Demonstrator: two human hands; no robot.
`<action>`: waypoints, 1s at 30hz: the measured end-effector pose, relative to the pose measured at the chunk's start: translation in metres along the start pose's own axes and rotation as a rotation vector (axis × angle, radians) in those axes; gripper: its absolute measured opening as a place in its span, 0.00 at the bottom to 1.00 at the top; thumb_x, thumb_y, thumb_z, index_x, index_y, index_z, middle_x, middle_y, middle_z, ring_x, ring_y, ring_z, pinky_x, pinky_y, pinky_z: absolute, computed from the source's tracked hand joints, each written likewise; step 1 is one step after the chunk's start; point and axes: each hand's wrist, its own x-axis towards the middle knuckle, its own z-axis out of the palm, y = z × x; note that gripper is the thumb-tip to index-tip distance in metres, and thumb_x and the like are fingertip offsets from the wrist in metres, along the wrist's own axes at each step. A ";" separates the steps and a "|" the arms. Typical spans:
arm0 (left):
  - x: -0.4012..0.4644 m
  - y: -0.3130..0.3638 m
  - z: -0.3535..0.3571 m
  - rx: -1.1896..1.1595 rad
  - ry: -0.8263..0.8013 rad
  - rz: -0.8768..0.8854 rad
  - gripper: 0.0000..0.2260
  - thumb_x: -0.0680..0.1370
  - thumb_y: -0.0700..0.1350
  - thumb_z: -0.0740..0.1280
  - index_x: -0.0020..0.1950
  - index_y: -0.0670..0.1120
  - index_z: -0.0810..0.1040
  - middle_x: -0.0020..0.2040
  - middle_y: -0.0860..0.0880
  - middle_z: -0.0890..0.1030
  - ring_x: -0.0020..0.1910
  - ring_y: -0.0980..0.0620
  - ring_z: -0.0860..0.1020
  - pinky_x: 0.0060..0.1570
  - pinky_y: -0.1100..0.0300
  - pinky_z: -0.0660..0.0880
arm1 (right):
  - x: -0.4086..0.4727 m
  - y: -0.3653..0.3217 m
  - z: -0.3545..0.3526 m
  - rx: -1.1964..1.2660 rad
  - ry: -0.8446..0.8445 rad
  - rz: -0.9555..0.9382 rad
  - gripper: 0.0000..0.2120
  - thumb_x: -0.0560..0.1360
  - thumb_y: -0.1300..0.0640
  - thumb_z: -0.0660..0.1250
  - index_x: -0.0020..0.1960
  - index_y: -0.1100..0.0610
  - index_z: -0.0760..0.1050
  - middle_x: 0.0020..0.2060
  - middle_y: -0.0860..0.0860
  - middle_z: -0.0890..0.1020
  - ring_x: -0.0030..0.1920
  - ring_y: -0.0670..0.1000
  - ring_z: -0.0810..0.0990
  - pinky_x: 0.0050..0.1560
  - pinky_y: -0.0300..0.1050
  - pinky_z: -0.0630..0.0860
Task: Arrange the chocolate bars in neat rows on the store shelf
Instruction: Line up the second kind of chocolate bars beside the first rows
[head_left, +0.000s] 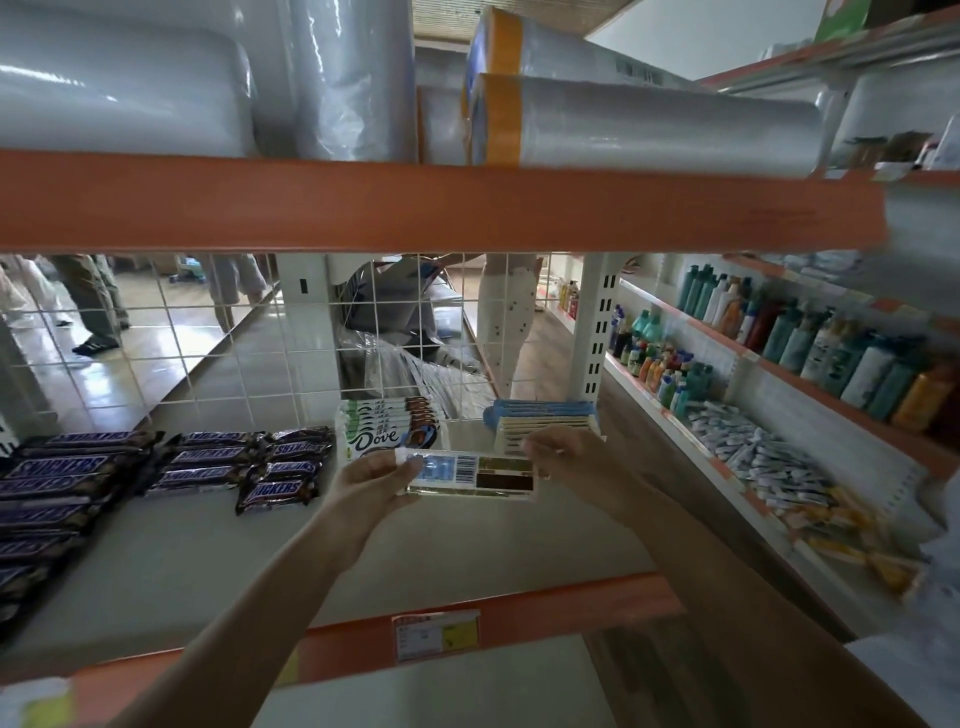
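Head view of a store shelf (467, 551). At far left, Snickers bars (78, 467) are laid in rows on the shelf; just right of them a Dove stack (387, 428) stands near the wire grid. In the centre, a flat chocolate bar (470, 475) is held above the shelf, back side up with its barcode showing, its long axis running left to right. Its left end is gripped by the left hand (371, 480), its right end pinched by the right hand (561, 457), both hands equally near. Directly behind the right hand, a blue-and-cream stack (543, 418) of similar bars is seen; placement there would be judged to call for a short forward push.
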 end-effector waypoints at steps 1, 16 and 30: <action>-0.001 0.000 -0.003 -0.015 0.001 -0.003 0.03 0.74 0.37 0.68 0.45 0.38 0.80 0.40 0.44 0.82 0.41 0.50 0.79 0.51 0.55 0.77 | -0.001 0.001 -0.002 0.013 -0.022 0.021 0.06 0.78 0.54 0.62 0.46 0.51 0.77 0.48 0.51 0.80 0.44 0.43 0.78 0.43 0.31 0.75; -0.014 -0.001 -0.011 -0.068 -0.012 -0.030 0.11 0.72 0.46 0.68 0.48 0.40 0.78 0.44 0.43 0.81 0.40 0.53 0.80 0.46 0.61 0.79 | -0.013 -0.011 0.023 -0.421 0.243 -0.299 0.05 0.76 0.58 0.66 0.46 0.59 0.80 0.37 0.45 0.76 0.34 0.37 0.73 0.38 0.28 0.67; -0.035 0.012 -0.028 -0.271 -0.018 -0.166 0.10 0.78 0.39 0.61 0.36 0.42 0.71 0.31 0.40 0.82 0.24 0.51 0.79 0.31 0.60 0.80 | -0.017 0.003 0.050 -0.943 0.359 -0.939 0.23 0.58 0.59 0.80 0.49 0.55 0.73 0.50 0.52 0.73 0.40 0.50 0.83 0.39 0.43 0.80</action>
